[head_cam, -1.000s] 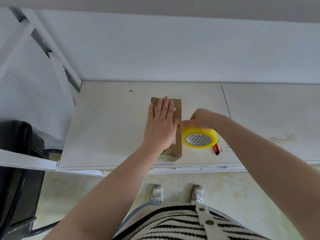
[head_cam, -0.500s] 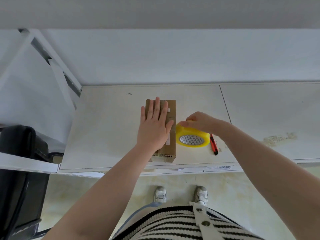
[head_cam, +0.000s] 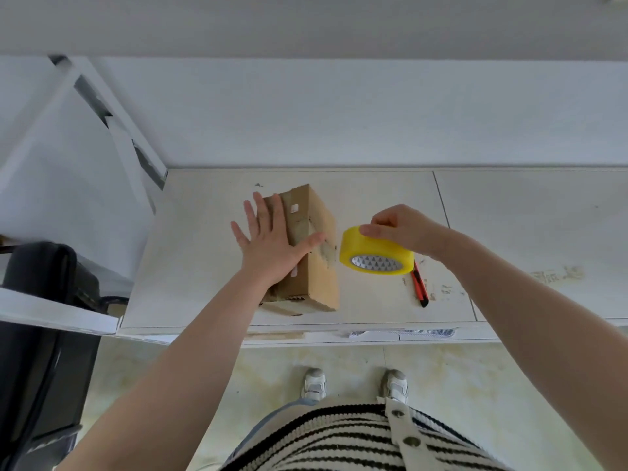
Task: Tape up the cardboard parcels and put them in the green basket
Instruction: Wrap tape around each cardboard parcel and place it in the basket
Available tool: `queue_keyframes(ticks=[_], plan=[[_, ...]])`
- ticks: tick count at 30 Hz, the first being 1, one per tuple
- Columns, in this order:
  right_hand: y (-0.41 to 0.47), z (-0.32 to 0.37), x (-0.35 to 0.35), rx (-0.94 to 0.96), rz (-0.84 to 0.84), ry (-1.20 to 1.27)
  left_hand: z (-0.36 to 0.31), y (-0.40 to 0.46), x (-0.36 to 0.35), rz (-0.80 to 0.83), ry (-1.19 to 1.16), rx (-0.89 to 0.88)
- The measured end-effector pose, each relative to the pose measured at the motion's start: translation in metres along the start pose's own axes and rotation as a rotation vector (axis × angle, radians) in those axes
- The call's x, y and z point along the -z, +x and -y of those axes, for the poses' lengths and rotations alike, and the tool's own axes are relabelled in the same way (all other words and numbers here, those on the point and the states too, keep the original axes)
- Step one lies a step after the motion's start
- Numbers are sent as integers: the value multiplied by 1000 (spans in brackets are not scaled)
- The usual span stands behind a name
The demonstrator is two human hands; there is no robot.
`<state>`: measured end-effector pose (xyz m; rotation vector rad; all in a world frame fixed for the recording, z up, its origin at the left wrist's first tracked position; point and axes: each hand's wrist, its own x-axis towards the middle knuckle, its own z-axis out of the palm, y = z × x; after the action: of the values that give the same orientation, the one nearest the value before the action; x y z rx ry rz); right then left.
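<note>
Cardboard parcel [head_cam: 314, 253] near table edge [head_cam: 306, 329]

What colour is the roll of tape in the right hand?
Yellow; the roll of tape shows best in the head view.

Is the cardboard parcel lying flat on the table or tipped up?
Tipped. The cardboard parcel leans on one long edge, its right side face showing, while the left hand presses flat on its top.

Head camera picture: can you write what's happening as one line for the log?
left hand: flat on cardboard parcel | right hand: holds yellow tape roll beside parcel | red utility knife: on table | green basket: not in view
</note>
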<state>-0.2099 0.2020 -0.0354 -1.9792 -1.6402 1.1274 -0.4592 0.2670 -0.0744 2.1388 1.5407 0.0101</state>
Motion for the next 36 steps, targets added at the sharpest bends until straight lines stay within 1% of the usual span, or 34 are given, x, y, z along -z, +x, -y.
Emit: queue_keyframes(ticks=[2, 4, 8, 11, 14, 16, 19, 21, 23, 25, 27, 29, 33, 36], plan=[[4, 10, 4, 17, -33, 9, 5, 0, 4, 54, -155, 87], [7, 17, 8, 16, -40, -56, 8, 0, 7, 97, -327, 118], [6, 24, 11, -26, -47, -187, 6, 0, 5, 62, -433, 101], [0, 23, 15, -68, -67, -253, -8, 1, -6, 74, -627, 118], [-8, 22, 28, -102, -75, -323, -20, 2, -21, 130, -821, 69], [-10, 23, 28, -111, -59, -362, -20, 2, -31, 191, -894, 37], [-8, 33, 20, -101, -80, -353, -14, 1, -38, 218, -1004, 32], [-6, 44, 15, -63, -61, -308, -6, -3, -40, 152, -1041, 27], [-3, 56, 11, -15, -14, -231, 7, -9, -43, 91, -1060, 94], [-1, 68, -2, 35, 27, -204, 17, -16, -48, 97, -1154, 201], [3, 78, -17, 62, 28, -228, 15, -21, -51, 94, -1273, 292], [7, 82, -23, 54, 0, -248, 8, -22, -50, 85, -1288, 353], [7, 76, -11, 37, 29, -229, 7, -21, -50, 18, -1140, 238], [4, 64, -4, 17, -15, -243, 10, -20, -51, -42, -1066, 187]])
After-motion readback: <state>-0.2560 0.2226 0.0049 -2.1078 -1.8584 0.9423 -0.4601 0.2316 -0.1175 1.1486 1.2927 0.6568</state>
